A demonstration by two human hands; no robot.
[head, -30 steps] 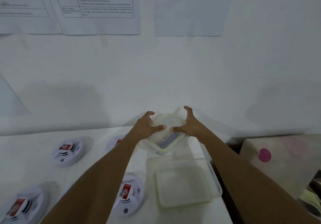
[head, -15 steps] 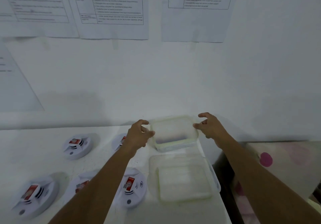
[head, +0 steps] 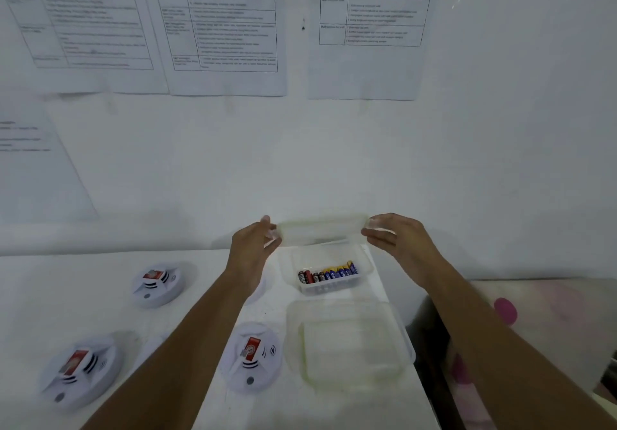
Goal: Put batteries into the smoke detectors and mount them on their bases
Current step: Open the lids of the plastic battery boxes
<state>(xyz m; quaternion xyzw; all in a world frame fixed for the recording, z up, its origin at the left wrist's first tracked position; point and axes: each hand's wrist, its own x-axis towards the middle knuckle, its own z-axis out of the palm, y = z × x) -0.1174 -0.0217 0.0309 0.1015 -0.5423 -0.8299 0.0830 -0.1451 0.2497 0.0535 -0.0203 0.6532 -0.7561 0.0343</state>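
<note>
White table (head: 100, 296) against wall. Near its right edge, large empty clear container (head: 350, 343). Left of that, smoke detectors (head: 250, 356) lying apart (red labels up). Behind container, open tub (head: 364, 264); just above it, clear lid (head: 322, 229), pinched at either end by left hand (head: 253, 246) and right hand (head: 397, 239), fingers curled on it. Inside tub, row of batteries (head: 329, 272)
</note>
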